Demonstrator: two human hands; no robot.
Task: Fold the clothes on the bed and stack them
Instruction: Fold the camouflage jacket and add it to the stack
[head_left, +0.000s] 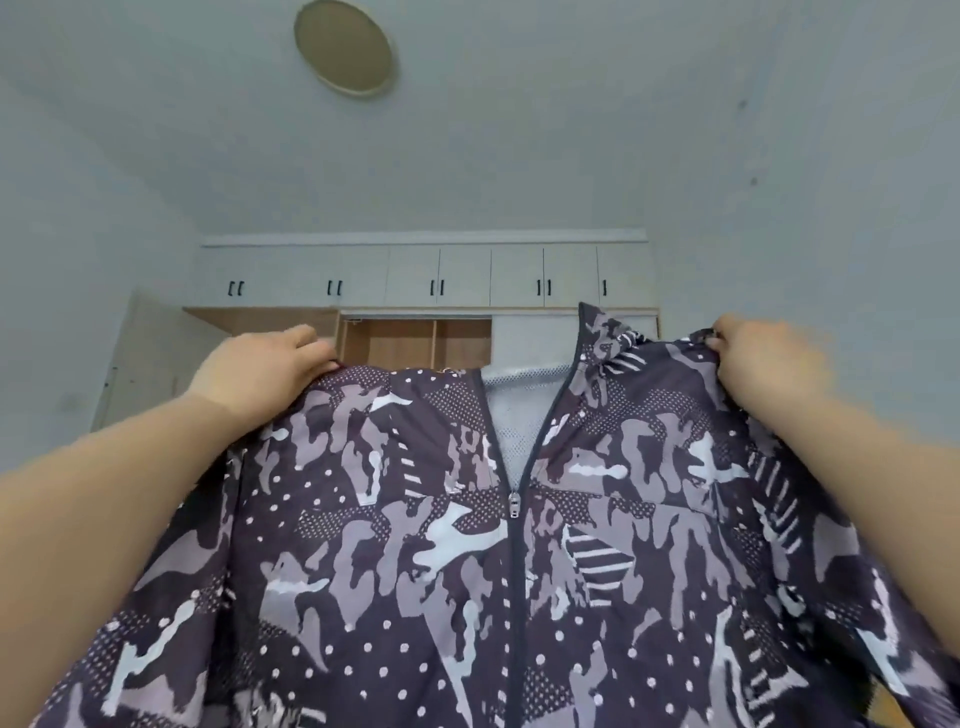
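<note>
Both hands | left hand, right hand | grip jacket shoulders (zipped)

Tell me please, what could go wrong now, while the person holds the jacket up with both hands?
1. The left hand and right hand grip only the shoulder tops of the jacket; thin fabric might slip out and drop in a heap.
2. The zipper is closed only partway, so the open collar may fold unevenly.
3. The jacket fills the lower view and hides the bed, so laying it down flat could be imprecise.
</note>
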